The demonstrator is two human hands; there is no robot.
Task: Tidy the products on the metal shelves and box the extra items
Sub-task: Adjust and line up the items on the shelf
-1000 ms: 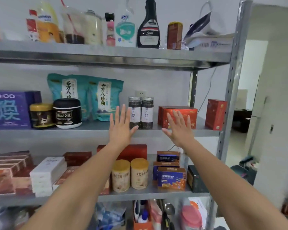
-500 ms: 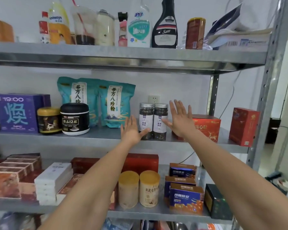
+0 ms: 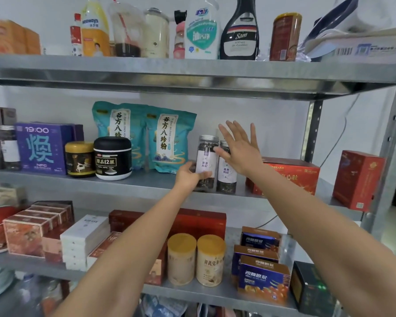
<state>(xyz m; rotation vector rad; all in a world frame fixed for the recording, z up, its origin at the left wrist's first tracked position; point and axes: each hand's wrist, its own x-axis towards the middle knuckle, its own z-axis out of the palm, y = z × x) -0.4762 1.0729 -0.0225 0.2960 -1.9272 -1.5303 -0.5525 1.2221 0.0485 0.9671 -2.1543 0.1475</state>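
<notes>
metal shelves (image 3: 192, 70) against white wall (image 3: 272, 115)

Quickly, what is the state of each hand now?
Left hand: grips the left jar.
Right hand: open, fingers spread, in front of the right jar.

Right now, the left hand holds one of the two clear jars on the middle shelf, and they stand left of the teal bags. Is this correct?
Only the side is wrong. The head view shows the left hand holding one of the two clear jars on the middle shelf, but they stand right of the teal bags, not left.
</notes>
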